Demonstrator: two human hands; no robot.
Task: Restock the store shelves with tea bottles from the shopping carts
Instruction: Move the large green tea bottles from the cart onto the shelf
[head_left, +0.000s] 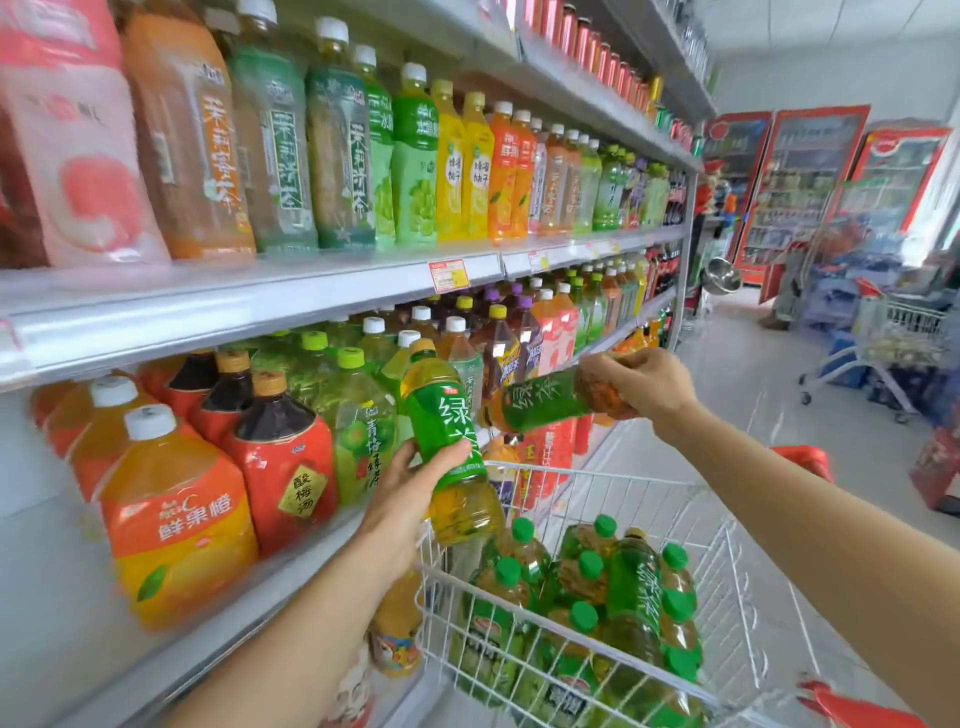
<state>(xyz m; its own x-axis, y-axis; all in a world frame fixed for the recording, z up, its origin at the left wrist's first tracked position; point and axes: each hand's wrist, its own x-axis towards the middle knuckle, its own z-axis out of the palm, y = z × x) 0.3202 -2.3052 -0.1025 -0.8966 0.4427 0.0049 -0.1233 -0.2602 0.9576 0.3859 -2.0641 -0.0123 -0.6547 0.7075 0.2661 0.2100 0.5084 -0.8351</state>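
Weight and slick plastic seem the concern with these full tea bottles (631, 582), best held round the labelled waist: mid-frame, the left hand (410, 493) wraps the upright bottle (447, 415) low down, the right hand (641, 384) clasps the sideways bottle (545, 400) by its base, above the cart (743, 597).

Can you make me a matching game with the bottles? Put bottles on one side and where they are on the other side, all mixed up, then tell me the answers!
Things
1. first tea bottle, in the left hand
2. second tea bottle, in the right hand
3. green-capped bottles
4. big orange juice bottle

Places
A. standing on the shelf
B. tipped nearly sideways, gripped by its base
C. held cap up
D. packed in the wire cart

Pairs: 1-C, 2-B, 3-D, 4-A
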